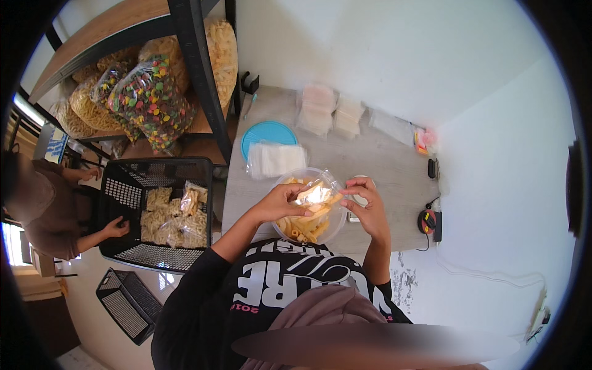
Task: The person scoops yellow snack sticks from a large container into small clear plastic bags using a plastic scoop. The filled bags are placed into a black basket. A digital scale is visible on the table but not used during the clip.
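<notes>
My left hand (280, 202) grips a small clear plastic bag (319, 194) of pale yellow snack pieces, thumb in front and fingers behind. At the bag's right edge, the fingertips of my right hand (370, 206) pinch the film. Strong glare hides part of the bag. Directly beneath is a round translucent plastic tub (340, 226) holding loose tube-shaped snacks (303, 229). Behind my right hand, a white round-topped device (360, 198), perhaps a small scale, is mostly covered.
Stacked clear bags (277, 159) overlap a blue lid (268, 134) on the grey table (388, 152); more bag stacks (317, 108) lie along the wall. Left stands a black plastic crate (155, 173) with filled packs, a co-worker (51, 208) beside it. Shelving (199, 69) carries large snack bags.
</notes>
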`<action>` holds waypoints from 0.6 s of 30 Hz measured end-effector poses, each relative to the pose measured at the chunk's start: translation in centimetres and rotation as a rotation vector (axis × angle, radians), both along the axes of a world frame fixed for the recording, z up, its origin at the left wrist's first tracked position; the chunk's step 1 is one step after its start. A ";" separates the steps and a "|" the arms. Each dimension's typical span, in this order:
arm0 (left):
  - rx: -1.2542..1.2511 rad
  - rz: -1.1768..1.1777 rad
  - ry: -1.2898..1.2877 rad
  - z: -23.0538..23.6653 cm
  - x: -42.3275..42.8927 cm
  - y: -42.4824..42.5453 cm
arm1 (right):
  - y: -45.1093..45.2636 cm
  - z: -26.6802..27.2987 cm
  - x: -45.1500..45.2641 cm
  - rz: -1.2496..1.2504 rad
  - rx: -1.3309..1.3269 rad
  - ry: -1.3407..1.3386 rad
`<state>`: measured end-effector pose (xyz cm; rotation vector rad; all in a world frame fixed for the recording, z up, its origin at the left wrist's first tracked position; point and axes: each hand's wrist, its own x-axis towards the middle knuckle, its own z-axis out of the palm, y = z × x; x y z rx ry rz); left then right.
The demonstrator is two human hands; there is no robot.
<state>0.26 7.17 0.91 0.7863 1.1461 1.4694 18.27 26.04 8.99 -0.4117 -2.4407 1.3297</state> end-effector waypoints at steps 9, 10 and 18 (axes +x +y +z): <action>0.005 -0.012 -0.019 -0.8 1.1 -0.4 | -0.7 -1.7 0.0 -0.056 -0.236 -0.019; 0.013 -0.018 -0.001 -1.0 1.2 -0.4 | -0.9 -1.7 -0.1 -0.070 -0.265 -0.018; 0.110 -0.044 0.067 -1.3 1.5 -0.4 | -1.5 -2.8 -0.5 -0.054 -0.258 0.077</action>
